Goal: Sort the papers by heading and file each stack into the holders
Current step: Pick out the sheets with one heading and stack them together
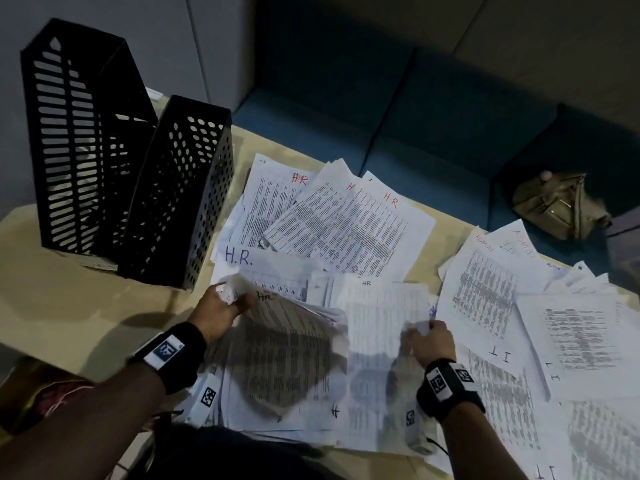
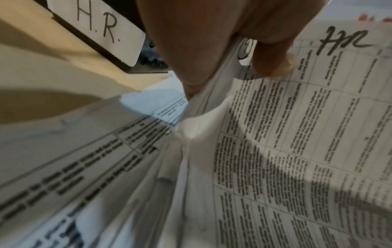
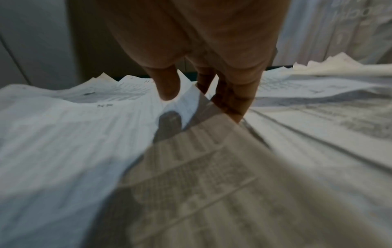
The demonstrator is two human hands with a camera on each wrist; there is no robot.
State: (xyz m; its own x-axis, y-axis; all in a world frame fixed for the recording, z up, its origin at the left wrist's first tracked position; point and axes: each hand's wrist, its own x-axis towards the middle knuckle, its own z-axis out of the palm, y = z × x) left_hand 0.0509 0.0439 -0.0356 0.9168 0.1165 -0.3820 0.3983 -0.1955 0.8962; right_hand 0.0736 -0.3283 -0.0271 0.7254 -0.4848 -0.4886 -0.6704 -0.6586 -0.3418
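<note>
Printed papers cover the table: HR sheets [image 1: 332,216] in the middle, ADMIN sheets [image 1: 485,271] at the right, IT sheets [image 1: 575,341] at the near right. My left hand [image 1: 228,303] pinches the top corner of a bundle of HR sheets [image 1: 287,348]; the left wrist view shows thumb and finger clamped on the bundle [image 2: 275,134]. My right hand [image 1: 429,337] pinches the corner of one HR sheet [image 1: 384,323], lifted a little, also seen as the sheet [image 3: 191,159] in the right wrist view. Two black holders [image 1: 138,174] stand at the left.
The nearer holder carries an H.R. label [image 2: 101,28] on its front. A blue sofa [image 1: 398,116] runs behind the table, with an olive bag [image 1: 557,202] on it. Bare tabletop [image 1: 86,306] lies in front of the holders.
</note>
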